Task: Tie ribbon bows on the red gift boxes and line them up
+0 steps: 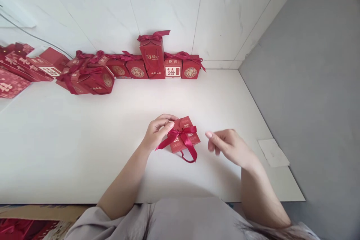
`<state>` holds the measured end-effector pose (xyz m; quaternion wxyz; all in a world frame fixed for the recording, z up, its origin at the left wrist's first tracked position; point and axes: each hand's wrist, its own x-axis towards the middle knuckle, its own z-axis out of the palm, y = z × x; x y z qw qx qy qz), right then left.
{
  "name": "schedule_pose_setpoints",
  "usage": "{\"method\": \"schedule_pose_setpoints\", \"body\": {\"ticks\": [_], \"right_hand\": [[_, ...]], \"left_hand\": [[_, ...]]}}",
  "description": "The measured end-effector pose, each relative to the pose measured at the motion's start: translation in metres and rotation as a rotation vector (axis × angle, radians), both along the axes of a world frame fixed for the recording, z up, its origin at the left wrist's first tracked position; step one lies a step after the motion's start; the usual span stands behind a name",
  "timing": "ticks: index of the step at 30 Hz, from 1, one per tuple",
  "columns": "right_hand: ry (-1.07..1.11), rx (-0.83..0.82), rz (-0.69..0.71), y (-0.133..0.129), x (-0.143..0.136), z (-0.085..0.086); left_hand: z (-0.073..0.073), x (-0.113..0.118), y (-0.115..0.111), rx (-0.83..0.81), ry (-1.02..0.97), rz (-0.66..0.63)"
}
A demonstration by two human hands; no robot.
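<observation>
my left hand [156,131] is gripping the ribboned box [185,135] by its left side, my right hand [231,147] is hovering half-open just right, red boxes [153,62] are sitting far back

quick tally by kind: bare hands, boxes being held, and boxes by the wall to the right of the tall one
Bare hands: 2, the left hand and right hand
Held boxes: 1, the bow-tied red box
Wall boxes right of the tall box: 2, the nearer box and the end box
Total: 5
</observation>
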<state>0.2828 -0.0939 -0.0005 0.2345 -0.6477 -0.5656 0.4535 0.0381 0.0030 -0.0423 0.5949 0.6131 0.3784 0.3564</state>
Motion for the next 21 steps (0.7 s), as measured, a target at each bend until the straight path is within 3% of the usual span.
{"method": "schedule_pose_setpoints", "body": {"ticks": [2, 4, 8, 12, 21], "right_hand": [[0.108, -0.185, 0.176, -0.005, -0.002, 0.001], [0.167, -0.215, 0.241, -0.005, -0.011, -0.003], [0.329, -0.181, 0.204, 0.000, -0.028, -0.017], [0.563, -0.127, 0.253, 0.004, -0.023, -0.022], [0.509, -0.088, 0.280, 0.009, -0.003, -0.024]], "left_hand": [[-0.004, 0.004, -0.003, 0.025, -0.035, 0.058], [-0.007, 0.008, -0.005, 0.054, -0.069, 0.111], [-0.009, 0.013, -0.006, 0.072, -0.111, 0.148], [-0.008, 0.012, -0.004, 0.022, -0.136, 0.137], [-0.012, 0.004, 0.003, 0.031, -0.117, 0.063]]}}
